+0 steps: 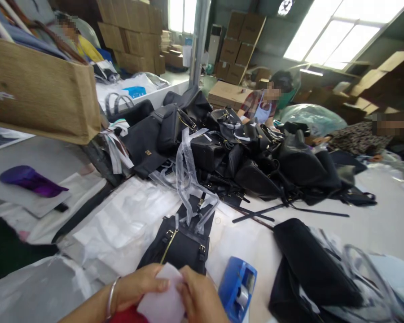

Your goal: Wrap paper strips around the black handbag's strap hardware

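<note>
My left hand (138, 287) and my right hand (198, 296) meet at the bottom edge, both closed on a pale pink-white sheet (163, 300) of thin foam or paper. A silver bangle (111, 298) circles my left wrist, and something red (128, 316) shows under the hands. Just beyond them lies a black backpack (180, 242) with gold buckles and a zip, its straps wrapped in clear plastic strips (188, 175). A blue tape dispenser (237, 287) sits right of my right hand.
A heap of black bags (256, 157) fills the table's middle. Another black bag (309, 273) lies at right, white plastic sheets (121, 224) at left, a purple object (30, 179) far left. A cardboard box (43, 94) overhangs upper left. Three people sit around the far side.
</note>
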{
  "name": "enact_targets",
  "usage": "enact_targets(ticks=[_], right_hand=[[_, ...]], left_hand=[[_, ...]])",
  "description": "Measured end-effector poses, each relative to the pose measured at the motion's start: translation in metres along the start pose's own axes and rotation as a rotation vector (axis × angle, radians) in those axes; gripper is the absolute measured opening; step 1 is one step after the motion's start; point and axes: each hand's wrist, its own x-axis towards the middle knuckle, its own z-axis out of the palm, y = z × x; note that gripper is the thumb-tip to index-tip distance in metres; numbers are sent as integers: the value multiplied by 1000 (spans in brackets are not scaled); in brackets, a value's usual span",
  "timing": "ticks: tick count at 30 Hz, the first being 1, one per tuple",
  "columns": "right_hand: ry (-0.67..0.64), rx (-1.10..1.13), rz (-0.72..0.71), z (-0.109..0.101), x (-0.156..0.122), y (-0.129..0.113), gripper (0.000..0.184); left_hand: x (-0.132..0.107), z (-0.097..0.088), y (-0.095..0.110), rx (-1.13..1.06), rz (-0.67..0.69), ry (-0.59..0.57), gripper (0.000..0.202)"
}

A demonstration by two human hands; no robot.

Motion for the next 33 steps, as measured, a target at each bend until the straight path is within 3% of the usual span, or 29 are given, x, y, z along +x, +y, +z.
enact_targets(ticks=[2,3,6,9,11,13,15,19,22,28,33], right_hand=[[-49,43,12,8,37,-7,9],[-45,62,74,14,56,-4,9],[75,-3,355,40,107,21,23],[142,-125,444,70,139,42,28],[159,-178,470,87,151,48,50],[181,-173,508,99,158,50,71],[203,-69,532,106,162,52,74],[215,103,498,103,164,46,46],[231,222,373,91,159,25,32],[219,335,173,66,147,-29,21],[234,138,145,60,142,-33,24]], left_hand=[[-1,-14,2,-3,13,7,52],[-4,-23,2,12,40,73,52],[-22,-59,10,90,124,415,50],[-44,-98,25,200,202,796,42],[-55,-120,35,239,251,904,36],[-61,-134,43,216,280,889,32],[-61,-140,48,169,285,841,33],[-49,-141,56,113,287,739,42],[-34,-139,62,119,327,663,46],[2,-122,72,188,408,445,46],[8,-103,68,130,402,237,50]])
